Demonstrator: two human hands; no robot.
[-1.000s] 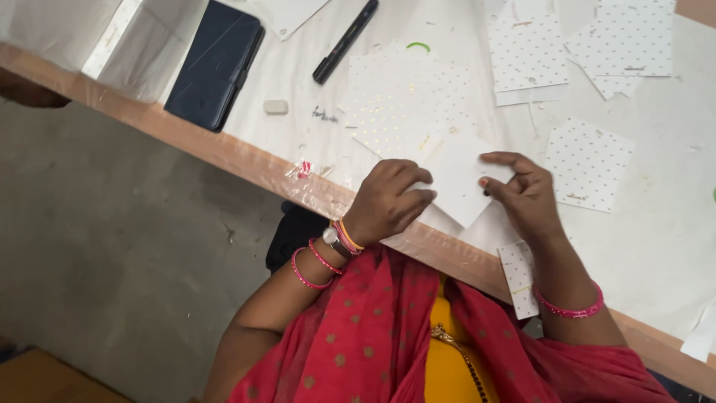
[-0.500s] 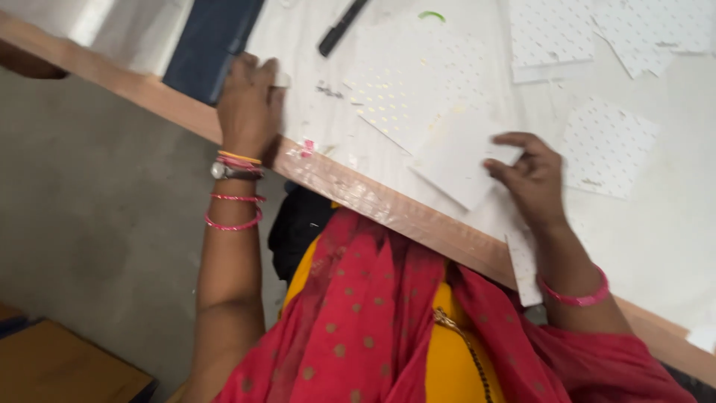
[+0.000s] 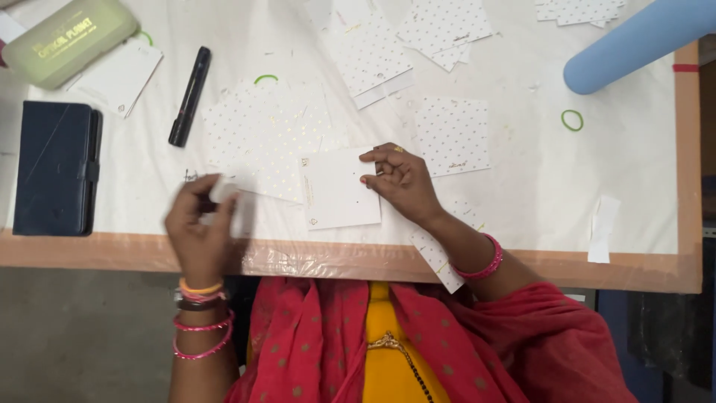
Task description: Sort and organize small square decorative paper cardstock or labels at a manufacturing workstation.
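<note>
My left hand is pinching a small white eraser in its grip, while my right hand is pressing released fingertips on the white card on the desk.

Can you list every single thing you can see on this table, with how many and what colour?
plain card: one, white, table middle, under the right fingertips
dotted cards: many, white with gold dots, spread across the table
marker: one, black, upper left
wallet case: one, dark blue, far left
hard case: one, pale green, top left
rubber bands: three, green, scattered
roll: one, light blue, top right
small eraser-like piece: one, white, blurred
left hand: pinching that piece
right hand: resting on the plain card
</note>
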